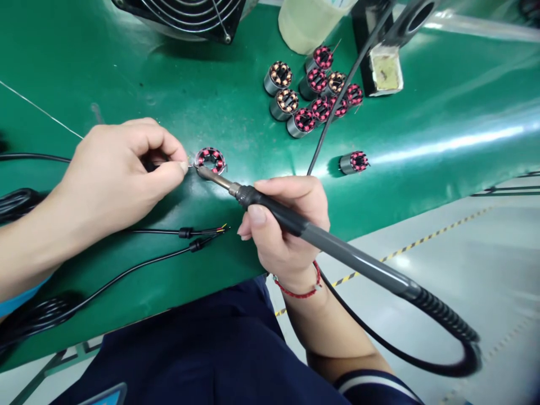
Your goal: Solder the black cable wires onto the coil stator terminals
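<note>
My right hand (287, 225) is closed around the dark handle of a soldering iron (350, 253). The iron's metal tip reaches the left edge of a motor stator (211, 161) with red copper windings, which sits on the green bench. At that same edge, my left hand (126, 169) pinches the thin end of a black cable (34, 157) between thumb and forefinger. A thin silvery wire (42, 107) runs in behind the left hand; whether the fingers also hold it is hidden. Two more black cables with stripped, coloured wire ends (219, 229) lie below.
Several wound stators (301, 125) stand grouped at the back, and a single stator (354, 162) lies to the right. Behind are a black fan (185, 17), a pale tub (301, 28) and a soldering stand with a sponge (387, 70). The iron's cord crosses the bench (253, 112).
</note>
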